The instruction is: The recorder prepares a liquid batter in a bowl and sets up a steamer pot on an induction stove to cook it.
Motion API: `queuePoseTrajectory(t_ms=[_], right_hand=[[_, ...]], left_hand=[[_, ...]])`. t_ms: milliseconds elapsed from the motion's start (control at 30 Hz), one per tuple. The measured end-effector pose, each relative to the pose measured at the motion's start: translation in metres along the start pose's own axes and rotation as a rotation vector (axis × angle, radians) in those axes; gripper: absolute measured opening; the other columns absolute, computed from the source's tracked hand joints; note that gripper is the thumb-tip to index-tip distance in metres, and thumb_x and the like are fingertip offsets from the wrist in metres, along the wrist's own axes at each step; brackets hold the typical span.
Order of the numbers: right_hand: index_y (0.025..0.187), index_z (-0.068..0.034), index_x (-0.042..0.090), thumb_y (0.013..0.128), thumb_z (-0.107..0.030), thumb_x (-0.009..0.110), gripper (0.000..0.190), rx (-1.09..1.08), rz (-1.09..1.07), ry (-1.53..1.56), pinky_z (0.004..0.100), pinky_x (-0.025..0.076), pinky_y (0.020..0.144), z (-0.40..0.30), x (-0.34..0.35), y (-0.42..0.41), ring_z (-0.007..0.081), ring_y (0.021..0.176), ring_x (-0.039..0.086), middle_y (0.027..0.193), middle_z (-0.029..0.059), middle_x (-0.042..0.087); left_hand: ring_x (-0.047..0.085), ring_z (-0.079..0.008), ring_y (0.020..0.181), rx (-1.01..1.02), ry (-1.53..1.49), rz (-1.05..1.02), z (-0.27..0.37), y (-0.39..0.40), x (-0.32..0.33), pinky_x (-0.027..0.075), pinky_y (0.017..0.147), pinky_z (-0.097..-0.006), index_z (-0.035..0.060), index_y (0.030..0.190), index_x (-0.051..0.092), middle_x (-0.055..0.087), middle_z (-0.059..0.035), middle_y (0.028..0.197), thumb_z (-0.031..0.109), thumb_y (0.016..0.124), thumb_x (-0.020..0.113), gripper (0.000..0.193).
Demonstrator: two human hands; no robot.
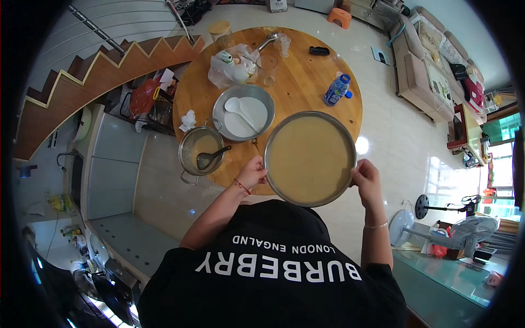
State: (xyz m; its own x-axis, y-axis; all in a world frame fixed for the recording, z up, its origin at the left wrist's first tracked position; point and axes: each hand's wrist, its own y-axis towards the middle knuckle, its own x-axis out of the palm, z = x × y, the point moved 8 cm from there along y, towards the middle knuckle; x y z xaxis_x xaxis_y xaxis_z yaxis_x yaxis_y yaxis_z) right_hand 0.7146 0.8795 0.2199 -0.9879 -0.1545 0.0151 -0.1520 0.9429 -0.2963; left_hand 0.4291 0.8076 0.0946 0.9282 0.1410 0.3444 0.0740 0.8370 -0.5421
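A large round metal pan of smooth tan liquid [310, 159] is held between my two hands at the near right edge of the round wooden table. My left hand [253, 172] grips its left rim, and my right hand [365, 176] grips the right rim. Left of it on the table, a metal bowl [217, 124] contains white liquid, with a white plastic spoon [242, 112] resting in it. Nearer the table's left edge, a metal pot [180, 152] holds some tan liquid and a dark ladle [210, 158]. Crumpled white tissue [188, 121] lies beside the pot.
On the wooden table [299, 78] stand an uncapped blue-labelled bottle [337, 90], its blue cap [348, 94], a clear glass [267, 71], a plastic bag of items [231, 67], a lidded jar [222, 36] and a black object [319, 51]. A staircase [94, 74] rises at left.
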Motion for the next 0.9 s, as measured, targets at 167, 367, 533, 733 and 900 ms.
queuePoseTrajectory(t_ms=[167, 367, 533, 733, 900], right_hand=[[0.074, -0.003, 0.048, 0.078, 0.001, 0.048, 0.006, -0.046, 0.147, -0.071, 0.0235, 0.045, 0.054, 0.029, -0.019, 0.010, 0.0124, 0.055, 0.047, 0.064, 0.0035, 0.048], [0.073, -0.004, 0.048, 0.078, 0.001, 0.048, 0.007, -0.118, 0.134, 0.230, 0.0220, 0.043, 0.052, 0.028, 0.005, -0.001, 0.0111, 0.055, 0.046, 0.063, 0.0025, 0.047], [0.072, -0.004, 0.048, 0.077, 0.002, 0.048, 0.008, -0.163, 0.171, -0.007, 0.0217, 0.042, 0.051, -0.020, -0.018, 0.006, 0.0111, 0.055, 0.045, 0.062, 0.0024, 0.047], [0.072, -0.003, 0.048, 0.078, -0.001, 0.049, 0.007, 0.070, -0.032, 0.340, 0.0217, 0.040, 0.048, -0.014, -0.008, 0.010, 0.0109, 0.053, 0.044, 0.061, 0.0024, 0.046], [0.071, -0.003, 0.048, 0.078, -0.003, 0.049, 0.007, 0.035, -0.018, 0.315, 0.0218, 0.039, 0.046, -0.012, -0.021, -0.002, 0.0108, 0.051, 0.043, 0.059, 0.0024, 0.046]], left_hand=[[0.046, -0.0072, 0.060, 0.395, 0.217, -0.077, 0.076, -0.007, 0.029, 0.041, 0.053, -0.0180, 0.0066, 0.090, 0.044, 0.050, -0.0022, 0.077, -0.005, 0.078, 0.045, 0.017], [0.046, -0.0079, 0.058, 0.497, 0.316, -0.046, 0.134, 0.000, 0.019, 0.040, 0.051, -0.0181, 0.0049, 0.091, 0.045, 0.049, -0.0024, 0.075, -0.005, 0.077, 0.047, 0.017], [0.048, -0.0083, 0.063, 0.249, 0.038, -0.073, 0.062, 0.007, 0.024, 0.040, 0.055, -0.0172, 0.0055, 0.095, 0.047, 0.054, -0.0044, 0.083, -0.002, 0.079, 0.049, 0.018], [0.049, -0.0091, 0.060, 0.165, 0.054, -0.093, 0.050, 0.000, 0.018, 0.040, 0.053, -0.0179, 0.0053, 0.095, 0.045, 0.054, -0.0058, 0.083, -0.001, 0.080, 0.047, 0.016], [0.049, -0.0085, 0.061, 0.184, 0.067, -0.117, 0.046, 0.001, 0.025, 0.040, 0.053, -0.0175, 0.0056, 0.096, 0.045, 0.054, -0.0054, 0.086, -0.001, 0.081, 0.046, 0.017]])
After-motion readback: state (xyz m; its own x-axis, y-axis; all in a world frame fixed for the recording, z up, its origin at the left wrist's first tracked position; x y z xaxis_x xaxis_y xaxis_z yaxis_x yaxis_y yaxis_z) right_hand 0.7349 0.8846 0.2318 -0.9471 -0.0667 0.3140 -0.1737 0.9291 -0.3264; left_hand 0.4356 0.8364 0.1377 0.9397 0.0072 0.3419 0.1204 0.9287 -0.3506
